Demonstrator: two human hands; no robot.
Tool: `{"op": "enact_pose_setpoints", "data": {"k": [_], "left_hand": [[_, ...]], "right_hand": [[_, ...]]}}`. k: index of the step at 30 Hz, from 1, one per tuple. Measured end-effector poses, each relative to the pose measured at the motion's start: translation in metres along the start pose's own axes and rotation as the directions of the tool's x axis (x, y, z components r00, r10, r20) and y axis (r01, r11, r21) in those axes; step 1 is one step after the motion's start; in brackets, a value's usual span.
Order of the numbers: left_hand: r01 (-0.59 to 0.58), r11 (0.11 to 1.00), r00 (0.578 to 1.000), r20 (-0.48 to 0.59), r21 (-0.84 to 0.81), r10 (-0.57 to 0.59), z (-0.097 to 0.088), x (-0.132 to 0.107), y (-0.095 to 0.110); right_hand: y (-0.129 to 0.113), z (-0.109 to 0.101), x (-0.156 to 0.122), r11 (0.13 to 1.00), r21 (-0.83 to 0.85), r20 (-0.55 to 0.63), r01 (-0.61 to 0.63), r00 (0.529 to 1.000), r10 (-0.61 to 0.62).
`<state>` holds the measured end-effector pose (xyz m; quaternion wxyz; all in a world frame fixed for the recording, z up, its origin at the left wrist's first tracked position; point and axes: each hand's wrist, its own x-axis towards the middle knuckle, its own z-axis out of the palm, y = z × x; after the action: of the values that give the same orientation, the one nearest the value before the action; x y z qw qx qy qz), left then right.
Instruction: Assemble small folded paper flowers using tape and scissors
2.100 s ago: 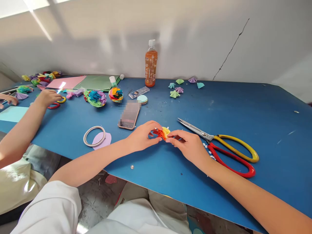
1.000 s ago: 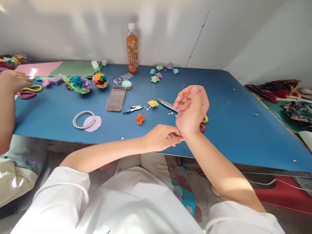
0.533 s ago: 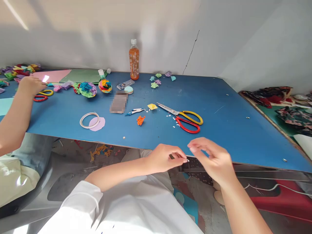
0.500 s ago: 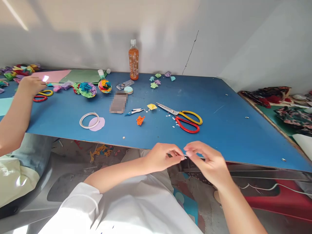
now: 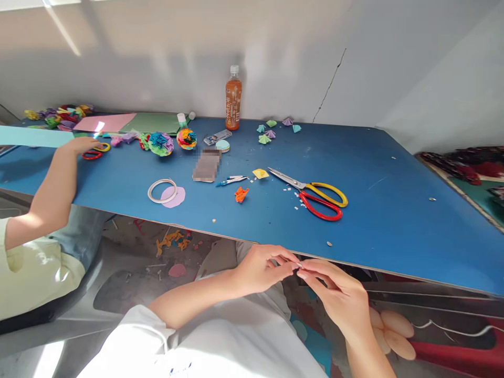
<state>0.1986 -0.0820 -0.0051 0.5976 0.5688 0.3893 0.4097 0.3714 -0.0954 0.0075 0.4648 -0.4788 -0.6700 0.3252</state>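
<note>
My left hand (image 5: 263, 269) and my right hand (image 5: 342, 293) meet just off the table's front edge, fingertips almost touching. Between them is a tiny white piece (image 5: 300, 265), pinched by both; its kind is too small to make out. On the table beyond lie large scissors (image 5: 305, 188) with one yellow and one red handle, blades pointing left. Small white scraps (image 5: 296, 195) are scattered beside them. A crumpled orange paper piece (image 5: 241, 195) and a folded yellow paper piece (image 5: 260, 174) lie left of the scissors.
Further left are a tape roll (image 5: 162, 191) on a lilac paper circle (image 5: 178, 197), a blue-and-white compass (image 5: 232, 180) and paper flowers (image 5: 160, 144). A drink bottle (image 5: 233, 100) stands by the wall. At far left, a co-worker's hand (image 5: 82, 145) is near another pair of scissors (image 5: 94, 152).
My right hand has closed in on the left, and both now pinch the white piece. The view has shifted left. At far left a pale blue sheet has been lifted off the table.
</note>
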Motion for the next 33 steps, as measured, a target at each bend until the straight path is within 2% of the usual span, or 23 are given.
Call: {"op": "enact_pose_setpoints", "data": {"k": [3, 6, 8, 9, 10, 12, 15, 19, 22, 26, 33], "left_hand": [[-0.071, 0.997, 0.997, 0.014, 0.043, 0.071, -0.005, -0.001, 0.0], [-0.158, 0.969, 0.986, -0.03, 0.19, 0.167, -0.018, 0.001, 0.004], [-0.211, 0.897, 0.96, -0.091, 0.389, 0.266, -0.035, 0.005, 0.008], [-0.199, 0.824, 0.944, -0.123, 0.531, 0.307, -0.046, 0.008, 0.01], [-0.181, 0.792, 0.936, -0.146, 0.583, 0.321, -0.058, 0.012, 0.013], [-0.16, 0.742, 0.928, -0.156, 0.651, 0.337, -0.084, 0.021, 0.019], [-0.149, 0.652, 0.936, -0.106, 0.744, 0.334, -0.119, 0.039, 0.029], [-0.16, 0.588, 0.966, 0.004, 0.793, 0.257, -0.148, 0.065, 0.037], [-0.165, 0.595, 0.978, 0.051, 0.786, 0.204, -0.158, 0.079, 0.039], [-0.177, 0.671, 0.982, 0.083, 0.72, 0.171, -0.165, 0.087, 0.034], [-0.158, 0.778, 0.986, 0.059, 0.608, 0.155, -0.169, 0.09, 0.025]], "right_hand": [[-0.001, 0.002, 0.009, 1.0, -0.014, 0.023, 0.021, 1.0, -0.021], [-0.003, 0.008, 0.027, 1.0, -0.023, 0.051, 0.015, 0.999, -0.014], [-0.004, 0.012, 0.045, 1.0, -0.029, 0.082, -0.002, 0.997, 0.005], [-0.005, 0.015, 0.056, 0.999, -0.031, 0.102, -0.013, 0.995, 0.016], [-0.007, 0.018, 0.067, 0.999, -0.028, 0.12, -0.021, 0.993, 0.024], [-0.009, 0.026, 0.092, 0.999, -0.012, 0.173, -0.046, 0.984, 0.047], [-0.01, 0.04, 0.128, 0.992, 0.017, 0.262, -0.122, 0.958, 0.113], [-0.002, 0.064, 0.164, 0.972, 0.097, 0.338, -0.213, 0.926, 0.169], [0.01, 0.08, 0.179, 0.954, 0.162, 0.358, -0.251, 0.916, 0.181], [0.021, 0.088, 0.185, 0.953, 0.171, 0.383, -0.248, 0.909, 0.168], [0.022, 0.087, 0.182, 0.993, 0.042, 0.392, -0.111, 0.916, 0.086]]}}
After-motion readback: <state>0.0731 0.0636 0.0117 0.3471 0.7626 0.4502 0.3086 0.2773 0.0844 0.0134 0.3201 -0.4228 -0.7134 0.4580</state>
